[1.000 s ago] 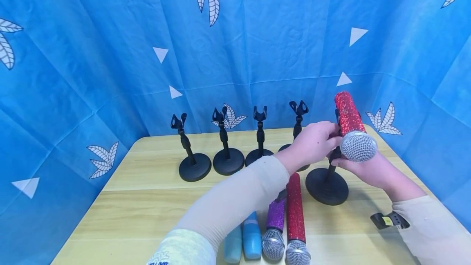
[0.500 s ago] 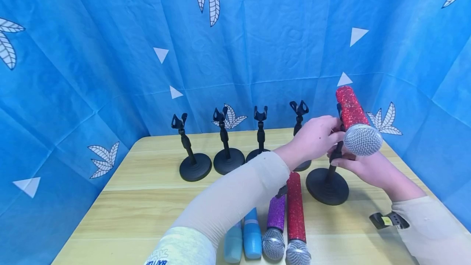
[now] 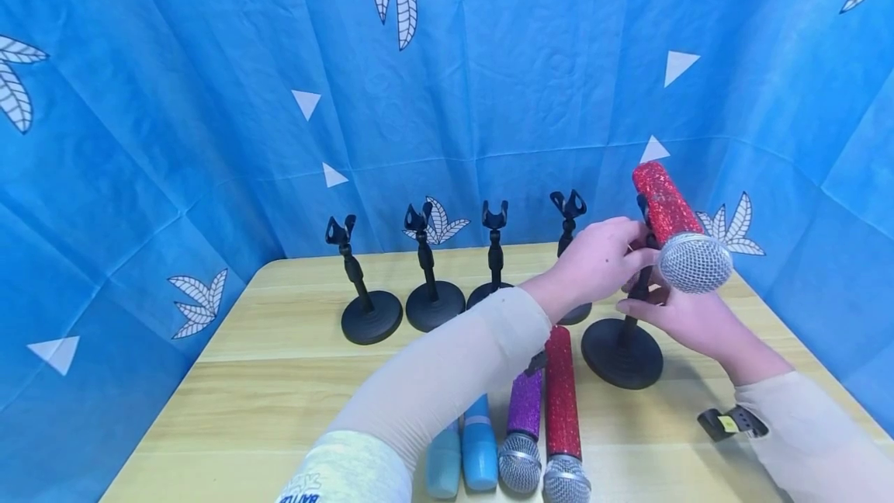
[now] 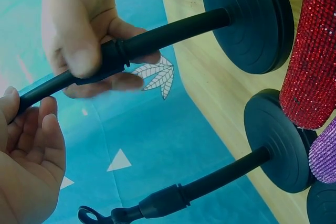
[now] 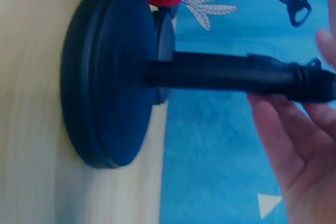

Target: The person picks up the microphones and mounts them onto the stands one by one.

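A microphone with a red glitter handle [image 3: 667,204] rests tilted at the top of the rightmost black microphone stand [image 3: 621,355], its silver mesh head toward me. My left hand [image 3: 604,258] pinches the stand's thin upper rod [image 4: 47,88] just below the clip. Lower down, my right hand [image 3: 698,317] holds the stand around its thicker collar [image 4: 102,61], thumb on one side and fingers on the other. The stand's round base sits on the table. In the head view, the microphone and left hand partly cover the clip.
Several black stands with bare clips, such as the leftmost stand [image 3: 370,317], line the table's back. In front lie another red glitter microphone [image 3: 562,394], a purple one [image 3: 525,410] and two blue-capped items [image 3: 479,456], partly under my left sleeve. A blue curtain [image 3: 419,99] surrounds the table.
The red microphone and the stand's upper rod have risen a little, and the mesh head has swung right. My left hand has shifted slightly up with them; the base has stayed put.
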`<state>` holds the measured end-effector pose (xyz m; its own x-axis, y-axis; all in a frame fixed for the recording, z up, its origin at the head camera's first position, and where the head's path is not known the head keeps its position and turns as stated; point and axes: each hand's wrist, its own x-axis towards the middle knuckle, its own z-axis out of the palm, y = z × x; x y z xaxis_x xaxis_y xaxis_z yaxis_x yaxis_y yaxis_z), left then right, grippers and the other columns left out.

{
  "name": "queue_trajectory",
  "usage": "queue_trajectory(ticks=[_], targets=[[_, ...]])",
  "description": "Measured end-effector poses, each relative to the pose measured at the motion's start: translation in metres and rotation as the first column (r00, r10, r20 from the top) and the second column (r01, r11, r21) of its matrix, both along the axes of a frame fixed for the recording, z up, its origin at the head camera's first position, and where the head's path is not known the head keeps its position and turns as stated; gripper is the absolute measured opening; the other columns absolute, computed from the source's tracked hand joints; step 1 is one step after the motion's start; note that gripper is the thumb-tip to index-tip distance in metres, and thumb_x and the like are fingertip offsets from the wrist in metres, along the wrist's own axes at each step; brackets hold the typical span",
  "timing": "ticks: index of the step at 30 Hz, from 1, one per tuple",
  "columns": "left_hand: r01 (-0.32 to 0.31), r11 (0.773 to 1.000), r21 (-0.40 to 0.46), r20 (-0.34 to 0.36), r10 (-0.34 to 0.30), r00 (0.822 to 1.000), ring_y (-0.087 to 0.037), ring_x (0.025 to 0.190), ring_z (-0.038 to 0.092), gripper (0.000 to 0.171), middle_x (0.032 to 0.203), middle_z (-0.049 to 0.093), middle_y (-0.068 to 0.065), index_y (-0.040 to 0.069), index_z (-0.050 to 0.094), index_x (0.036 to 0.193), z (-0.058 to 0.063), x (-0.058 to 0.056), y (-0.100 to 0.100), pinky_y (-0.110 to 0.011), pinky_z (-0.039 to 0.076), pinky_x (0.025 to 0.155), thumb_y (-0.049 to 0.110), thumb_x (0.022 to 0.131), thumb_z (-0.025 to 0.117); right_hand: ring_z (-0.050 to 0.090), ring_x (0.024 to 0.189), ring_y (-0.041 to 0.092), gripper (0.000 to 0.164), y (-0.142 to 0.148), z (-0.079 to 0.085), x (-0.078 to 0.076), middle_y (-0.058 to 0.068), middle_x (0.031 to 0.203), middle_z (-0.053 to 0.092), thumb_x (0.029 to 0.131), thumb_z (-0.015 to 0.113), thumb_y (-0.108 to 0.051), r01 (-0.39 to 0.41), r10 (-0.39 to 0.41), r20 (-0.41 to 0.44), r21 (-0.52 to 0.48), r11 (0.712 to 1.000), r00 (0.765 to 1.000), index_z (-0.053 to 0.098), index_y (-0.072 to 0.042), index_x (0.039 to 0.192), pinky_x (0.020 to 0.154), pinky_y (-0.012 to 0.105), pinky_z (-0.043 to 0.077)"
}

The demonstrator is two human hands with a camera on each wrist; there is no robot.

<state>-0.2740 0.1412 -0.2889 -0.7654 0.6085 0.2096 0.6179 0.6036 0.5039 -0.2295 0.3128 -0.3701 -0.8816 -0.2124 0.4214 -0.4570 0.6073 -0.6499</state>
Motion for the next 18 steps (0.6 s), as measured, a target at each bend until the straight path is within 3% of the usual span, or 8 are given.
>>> queue_trajectory(ticks=[3,6,10,14,18], targets=[[-0.009,1.000,0.012,0.032,0.008,0.999,0.005,0.074,0.056,0.010,0.091,0.057,0.015,0.026,0.065,0.105,0.000,-0.001,0.000,-0.014,0.046,0.063,0.034,0.100,0.066,0.065,0.091,0.004,0.050,0.007,0.001,0.001,0.004,0.113,0.065,0.086,0.079,-0.004,-0.049,0.050,-0.053,0.032,0.998,0.997,0.056,-0.008,0.130,0.072,0.021,0.055],[-0.010,1.000,0.002,0.004,0.010,1.000,0.005,0.078,0.054,0.011,0.091,0.057,0.016,0.027,0.066,0.106,0.001,-0.001,0.000,-0.014,0.045,0.064,0.035,0.100,0.066,0.065,0.077,0.003,0.027,0.013,0.001,0.003,-0.001,0.093,0.069,0.085,0.076,0.005,-0.086,0.098,-0.146,0.086,0.993,0.984,0.065,-0.009,0.105,0.067,0.017,0.050],[-0.007,1.000,-0.026,-0.034,0.006,0.999,0.004,0.081,0.053,0.013,0.091,0.056,0.017,0.028,0.067,0.106,0.002,-0.001,-0.001,-0.014,0.044,0.066,0.039,0.099,0.066,0.058,0.065,0.010,0.029,0.013,0.000,0.000,-0.010,0.075,0.061,0.081,0.080,0.006,-0.099,0.115,-0.200,0.089,0.991,0.973,0.064,-0.018,0.086,0.063,0.019,0.046],[-0.006,0.999,-0.037,-0.045,0.005,0.999,0.004,0.082,0.052,0.014,0.092,0.056,0.017,0.028,0.067,0.106,0.003,-0.001,-0.001,-0.013,0.044,0.068,0.040,0.099,0.065,0.057,0.068,0.011,0.027,0.009,0.001,-0.002,-0.008,0.075,0.060,0.079,0.085,-0.002,-0.035,0.047,-0.161,0.073,0.997,0.986,0.064,-0.017,0.085,0.063,0.020,0.046],[-0.013,1.000,-0.028,-0.017,0.012,1.000,0.005,0.080,0.053,0.012,0.091,0.056,0.016,0.027,0.066,0.107,0.002,0.000,0.000,-0.012,0.045,0.066,0.036,0.099,0.066,0.065,0.078,0.010,0.035,0.005,0.002,0.000,0.004,0.094,0.063,0.082,0.084,-0.006,-0.039,0.040,-0.054,0.016,0.999,0.998,0.061,-0.008,0.108,0.066,0.023,0.054]])
